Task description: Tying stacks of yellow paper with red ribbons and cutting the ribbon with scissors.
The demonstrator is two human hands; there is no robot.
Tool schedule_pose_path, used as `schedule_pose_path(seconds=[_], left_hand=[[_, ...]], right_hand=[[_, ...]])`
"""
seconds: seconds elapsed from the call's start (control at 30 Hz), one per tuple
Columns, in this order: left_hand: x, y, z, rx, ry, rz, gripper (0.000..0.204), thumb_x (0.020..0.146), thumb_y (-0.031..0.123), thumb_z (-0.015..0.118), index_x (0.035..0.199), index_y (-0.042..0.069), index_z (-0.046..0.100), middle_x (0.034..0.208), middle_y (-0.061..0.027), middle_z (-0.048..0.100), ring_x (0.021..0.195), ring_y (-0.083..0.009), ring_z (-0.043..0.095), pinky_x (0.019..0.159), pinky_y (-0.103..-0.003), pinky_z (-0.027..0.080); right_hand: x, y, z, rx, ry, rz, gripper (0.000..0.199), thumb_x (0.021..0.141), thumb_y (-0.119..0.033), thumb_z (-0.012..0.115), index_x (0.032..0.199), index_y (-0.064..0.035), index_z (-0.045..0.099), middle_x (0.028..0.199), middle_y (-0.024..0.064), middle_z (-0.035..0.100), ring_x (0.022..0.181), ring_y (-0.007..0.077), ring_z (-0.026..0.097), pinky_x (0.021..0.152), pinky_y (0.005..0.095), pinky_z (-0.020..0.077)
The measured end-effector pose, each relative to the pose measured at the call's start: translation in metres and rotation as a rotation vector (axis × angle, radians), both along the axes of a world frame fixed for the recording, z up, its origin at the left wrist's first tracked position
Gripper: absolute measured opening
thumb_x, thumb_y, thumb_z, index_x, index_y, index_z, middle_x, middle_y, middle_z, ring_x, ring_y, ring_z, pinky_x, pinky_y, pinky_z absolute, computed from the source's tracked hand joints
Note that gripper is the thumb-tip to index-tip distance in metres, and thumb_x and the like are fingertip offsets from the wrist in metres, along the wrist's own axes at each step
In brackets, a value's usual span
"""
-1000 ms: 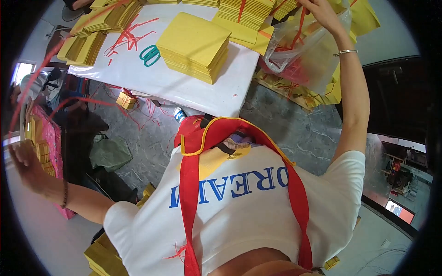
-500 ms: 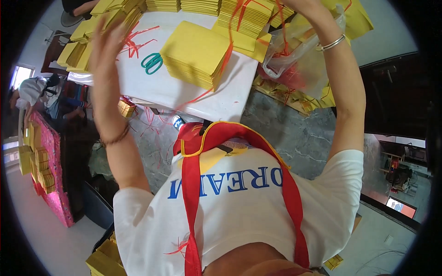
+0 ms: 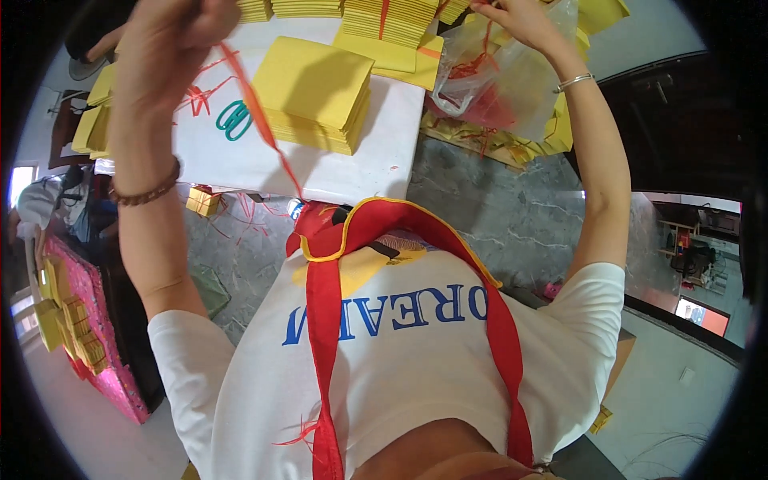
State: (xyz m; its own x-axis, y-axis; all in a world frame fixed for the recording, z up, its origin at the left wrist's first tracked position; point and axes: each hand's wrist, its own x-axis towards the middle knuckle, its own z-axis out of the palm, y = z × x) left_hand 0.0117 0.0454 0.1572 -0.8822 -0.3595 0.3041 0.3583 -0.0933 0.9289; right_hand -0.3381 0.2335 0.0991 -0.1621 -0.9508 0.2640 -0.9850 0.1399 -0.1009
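Ribbon (image 3: 261, 120), probably light, limp and slippery, best pinched near its end, hangs from the curled left hand (image 3: 178, 34) beside the yellow paper stack (image 3: 314, 76), while whether the right hand (image 3: 518, 18) near the clear bag (image 3: 532, 104) pinches anything, I cannot tell.

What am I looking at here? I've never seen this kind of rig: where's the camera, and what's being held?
There's no machine: these are a person's bare hands. The view comes from a fisheye camera on their head, looking down, so straight edges bend. On the white table sits a stack of yellow paper, with green-handled scissors to its left and more stacks behind. The left hand, blurred, holds a red ribbon that hangs down. The right hand is by a clear plastic bag; its grip is unclear.
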Motion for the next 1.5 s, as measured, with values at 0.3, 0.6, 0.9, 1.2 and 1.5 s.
schedule_pose_path(seconds=[0.3, 0.6, 0.9, 1.2, 1.5], left_hand=[[0.054, 0.004, -0.021, -0.257, -0.075, 0.375, 0.037, 0.091, 0.018, 0.045, 0.124, 0.001, 0.045, 0.082, 0.0008, 0.050, 0.055, -0.0020, 0.032, 0.055, -0.013, 0.031], [0.087, -0.007, -0.074, -0.113, -0.333, 0.435, 0.025, 0.089, 0.022, 0.050, 0.102, 0.001, 0.055, 0.065, 0.0068, 0.038, 0.056, -0.0012, 0.031, 0.048, -0.017, 0.021], [0.015, -0.008, -0.106, 0.296, -0.170, 0.500, 0.020, 0.087, 0.022, 0.051, 0.091, 0.003, 0.058, 0.054, 0.0014, 0.045, 0.040, -0.0048, 0.034, 0.036, -0.018, 0.024], [-0.015, 0.009, -0.111, 0.419, -0.171, 0.395, 0.018, 0.087, 0.019, 0.050, 0.095, 0.003, 0.056, 0.062, 0.0020, 0.049, 0.046, -0.0037, 0.035, 0.041, -0.017, 0.025], [-0.012, 0.026, -0.121, 0.292, -0.324, 0.287, 0.021, 0.088, 0.019, 0.049, 0.096, 0.001, 0.056, 0.066, 0.0023, 0.049, 0.050, -0.0016, 0.037, 0.046, -0.015, 0.029]], right_hand=[[-0.029, -0.006, 0.036, -0.292, -0.598, -0.304, 0.020, 0.079, -0.015, 0.054, 0.093, -0.0019, 0.058, 0.078, 0.0018, 0.058, 0.068, 0.0095, 0.053, 0.059, 0.0224, 0.0417], [-0.020, -0.073, 0.024, -0.213, -0.168, -0.019, 0.021, 0.078, -0.017, 0.055, 0.092, -0.0013, 0.060, 0.081, 0.0072, 0.060, 0.072, 0.0174, 0.056, 0.067, 0.0276, 0.0436], [0.008, -0.088, -0.017, -0.215, 0.275, -0.092, 0.061, 0.067, -0.026, 0.072, 0.116, -0.0040, 0.043, 0.109, 0.0170, 0.047, 0.103, 0.0273, 0.046, 0.075, 0.0361, 0.0439], [0.179, -0.083, -0.046, 0.279, -1.321, 0.155, 0.050, 0.091, -0.044, 0.035, 0.104, -0.0023, 0.058, 0.094, 0.0046, 0.059, 0.079, 0.0143, 0.053, 0.067, 0.0253, 0.0432], [0.127, -0.132, -0.056, 0.207, -1.117, 0.235, 0.050, 0.092, -0.044, 0.032, 0.111, -0.0062, 0.058, 0.102, 0.0066, 0.059, 0.095, 0.0129, 0.051, 0.080, 0.0269, 0.0412]])
